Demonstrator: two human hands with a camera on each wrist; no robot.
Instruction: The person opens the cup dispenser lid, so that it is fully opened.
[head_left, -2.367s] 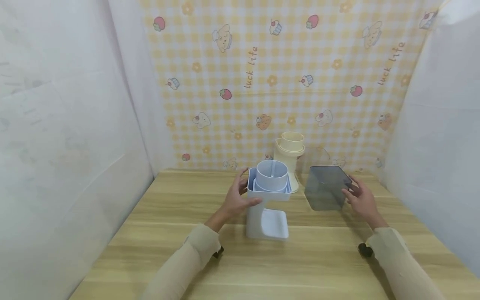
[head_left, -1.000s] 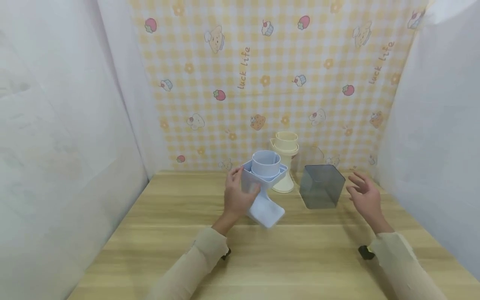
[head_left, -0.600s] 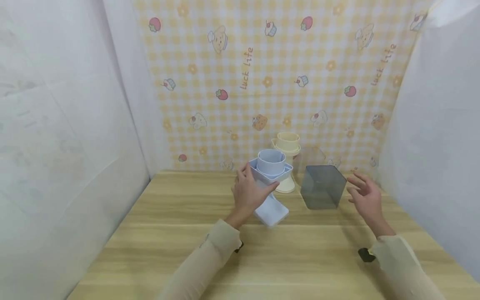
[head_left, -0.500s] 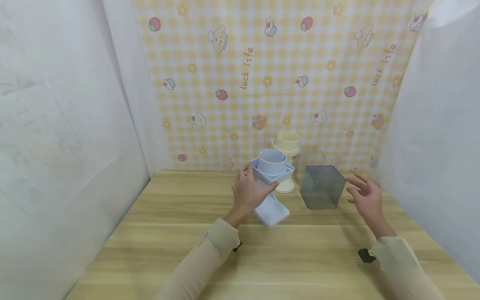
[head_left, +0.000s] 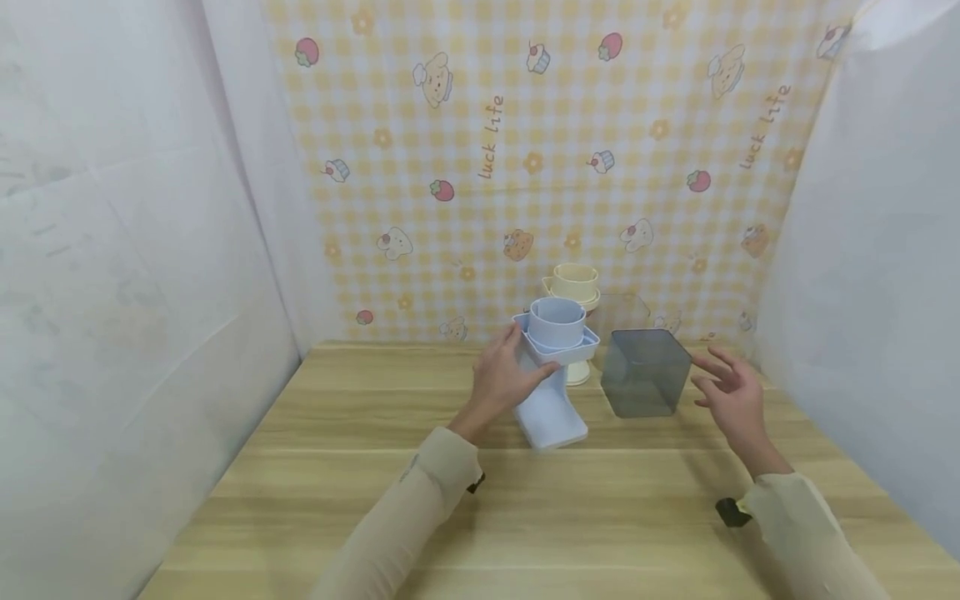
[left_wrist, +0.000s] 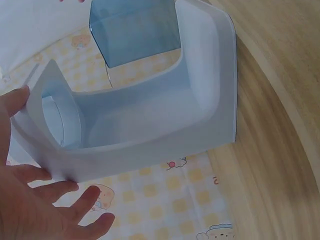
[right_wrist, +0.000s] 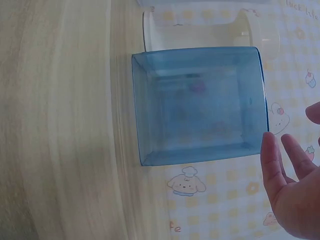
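My left hand (head_left: 498,379) grips a light blue plastic stand (head_left: 553,418) by its upper part, thumb in front and fingers at the back left. A square tray with a round collar tops the stand, and a flat foot juts forward below. In the left wrist view, thumb and index finger pinch the tray's rim while the other fingers spread apart. A see-through grey box (head_left: 645,375) stands to the right. Beside its right edge is my right hand (head_left: 735,404), fingers loosely bent and holding nothing. The right wrist view puts a fingertip right at the box's rim.
Behind the blue stand is a similar cream stand (head_left: 575,285), partly hidden, with a clear cover (head_left: 630,310) at its right. A checked cloth (head_left: 450,208) hangs behind the wooden table (head_left: 570,525), between white side sheets.
The blue stand has turned and shifted slightly right since one second ago, my left hand moving with it. Earlier, my right fingers overlapped the grey box's edge; they have drawn back slightly.
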